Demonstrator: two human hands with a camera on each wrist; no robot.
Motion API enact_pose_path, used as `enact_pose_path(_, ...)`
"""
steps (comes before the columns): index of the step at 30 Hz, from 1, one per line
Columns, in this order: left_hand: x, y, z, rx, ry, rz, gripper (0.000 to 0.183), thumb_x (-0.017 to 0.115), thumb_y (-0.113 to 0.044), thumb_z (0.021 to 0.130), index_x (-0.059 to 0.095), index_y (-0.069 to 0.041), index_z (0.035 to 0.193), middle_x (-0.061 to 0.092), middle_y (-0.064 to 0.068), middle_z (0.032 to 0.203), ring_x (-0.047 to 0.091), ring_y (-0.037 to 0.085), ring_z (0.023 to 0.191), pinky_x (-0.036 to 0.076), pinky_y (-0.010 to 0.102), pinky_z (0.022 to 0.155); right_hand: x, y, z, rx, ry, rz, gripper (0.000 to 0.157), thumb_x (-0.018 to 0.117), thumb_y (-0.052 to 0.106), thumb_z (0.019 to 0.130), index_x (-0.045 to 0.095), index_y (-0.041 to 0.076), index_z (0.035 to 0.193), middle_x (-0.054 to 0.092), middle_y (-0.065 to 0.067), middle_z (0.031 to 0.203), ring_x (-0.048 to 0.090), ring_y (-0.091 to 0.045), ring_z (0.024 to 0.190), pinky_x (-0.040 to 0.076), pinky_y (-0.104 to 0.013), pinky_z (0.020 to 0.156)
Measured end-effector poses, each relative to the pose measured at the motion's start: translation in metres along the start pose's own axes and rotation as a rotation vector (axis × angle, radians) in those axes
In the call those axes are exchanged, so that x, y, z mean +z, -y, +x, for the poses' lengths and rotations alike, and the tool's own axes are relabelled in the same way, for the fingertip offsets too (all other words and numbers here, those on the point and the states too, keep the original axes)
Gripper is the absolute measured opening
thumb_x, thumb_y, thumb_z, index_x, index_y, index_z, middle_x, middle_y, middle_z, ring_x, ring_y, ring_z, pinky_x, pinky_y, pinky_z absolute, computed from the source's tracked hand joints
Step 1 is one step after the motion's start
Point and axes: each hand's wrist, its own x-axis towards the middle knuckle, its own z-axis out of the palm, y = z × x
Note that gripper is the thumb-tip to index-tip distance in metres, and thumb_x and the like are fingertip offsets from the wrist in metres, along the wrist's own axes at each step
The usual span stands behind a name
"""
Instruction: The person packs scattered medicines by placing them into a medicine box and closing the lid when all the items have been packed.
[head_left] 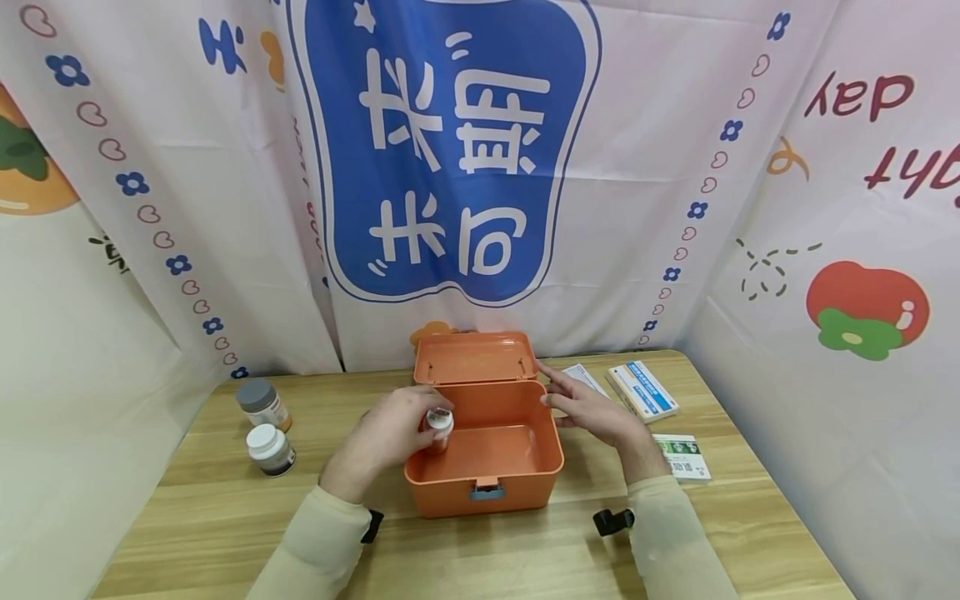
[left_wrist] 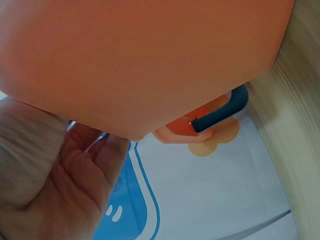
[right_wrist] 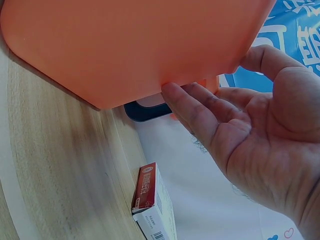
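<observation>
An orange lidded storage box [head_left: 487,493] stands on the table, its lid [head_left: 474,357] swung back. At the box's left side my left hand [head_left: 393,429] reaches over the rim and grips a small white-capped bottle [head_left: 440,419] inside. In the left wrist view, the box wall hides that bottle and the fingertips. My right hand [head_left: 588,410] holds the back right corner, with the thumb at the rim and other fingers along the outer wall. The right wrist view shows its fingers [right_wrist: 192,107] against the orange wall. A blue-grey latch [head_left: 487,492] is on the front.
To the left stand a grey-capped jar [head_left: 262,403] and a white-capped jar [head_left: 271,450]. Medicine cartons lie on the right: a blue-and-white box [head_left: 642,390], a green-and-white box [head_left: 682,457] and a white box [head_left: 585,379] behind my right hand. A printed curtain [head_left: 622,208] hangs behind the table.
</observation>
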Motion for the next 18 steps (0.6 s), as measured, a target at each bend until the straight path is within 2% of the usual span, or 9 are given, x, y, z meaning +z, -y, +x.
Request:
enact_pose_path(9, -0.004, -0.003, 0.0, 0.011, 0.0, -0.028, 0.036, 0.087, -0.006, 0.084, 0.077, -0.011, 0.118, 0.075, 0.004, 0.115, 0.07, 0.021, 0.101, 0.062, 0.041, 0.095, 0.0, 0.0, 0.0, -0.004, 0.005, -0.002, 0.072, 0.056, 0.032, 0.109, 0.016, 0.037, 0.169, 0.038, -0.014, 0.17, 0.046, -0.036, 0.153, 0.052, -0.053, 0.116)
enact_pose_path(13, -0.008, 0.0, 0.0, 0.024, -0.035, -0.036, 0.037, 0.085, -0.002, 0.084, 0.076, -0.011, 0.119, 0.075, 0.006, 0.117, 0.071, 0.023, 0.103, 0.062, 0.042, 0.095, -0.001, 0.0, 0.0, 0.009, -0.006, -0.002, 0.071, 0.056, 0.032, 0.109, 0.018, 0.039, 0.169, 0.041, -0.012, 0.168, 0.048, -0.033, 0.152, 0.052, -0.053, 0.116)
enact_pose_path(18, -0.016, 0.006, -0.002, 0.029, -0.081, -0.06, 0.035, 0.083, -0.005, 0.087, 0.076, -0.013, 0.121, 0.074, 0.002, 0.117, 0.072, 0.023, 0.106, 0.062, 0.044, 0.097, -0.001, 0.0, 0.001, 0.006, -0.004, -0.008, 0.071, 0.055, 0.031, 0.109, 0.018, 0.04, 0.169, 0.044, -0.01, 0.166, 0.05, -0.032, 0.15, 0.052, -0.052, 0.116)
